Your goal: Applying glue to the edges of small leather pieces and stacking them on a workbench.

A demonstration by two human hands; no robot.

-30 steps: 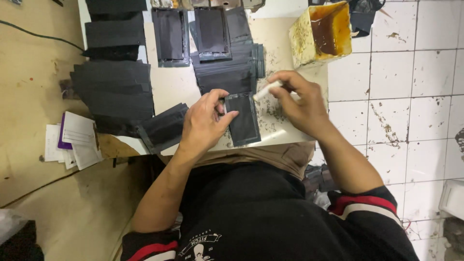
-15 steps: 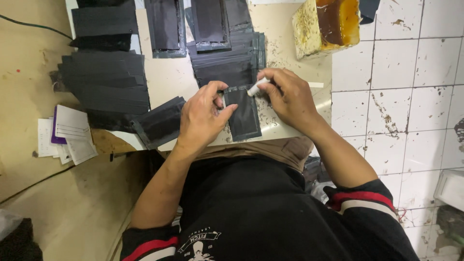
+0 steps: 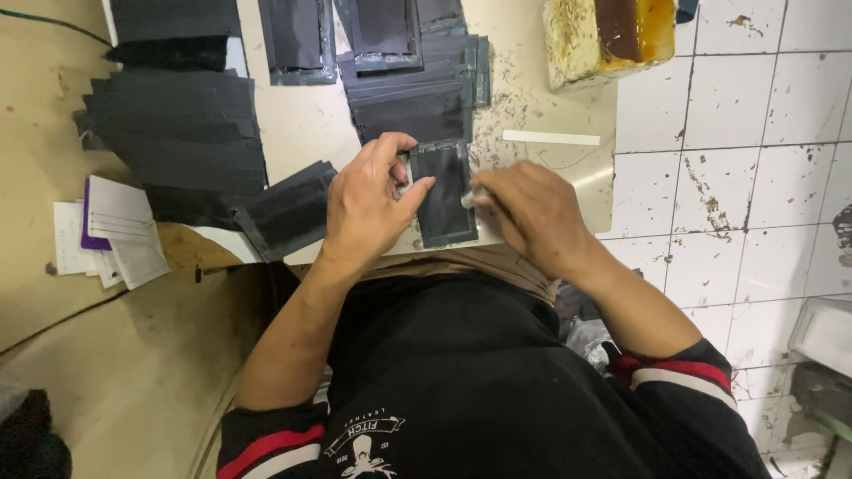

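A small black rectangular leather piece [image 3: 446, 193] lies at the near edge of a pale work board [image 3: 293, 133]. My left hand [image 3: 368, 200] presses on its left edge, fingers curled over it. My right hand [image 3: 525, 213] grips a small white stick-like tool [image 3: 468, 200] whose tip touches the piece's right edge. Most of the tool is hidden inside my fist.
Stacks of black leather pieces [image 3: 177, 133] lie at the left and back of the board. A stained tub of amber glue [image 3: 612, 34] stands at the back right, with a white strip [image 3: 550, 137] near it. Paper slips [image 3: 115, 231] lie at the left. White tiled floor [image 3: 737, 177] is at the right.
My right hand has come down from the piece's upper right to its right edge, with the white tool now mostly hidden. My left hand stayed on the piece.
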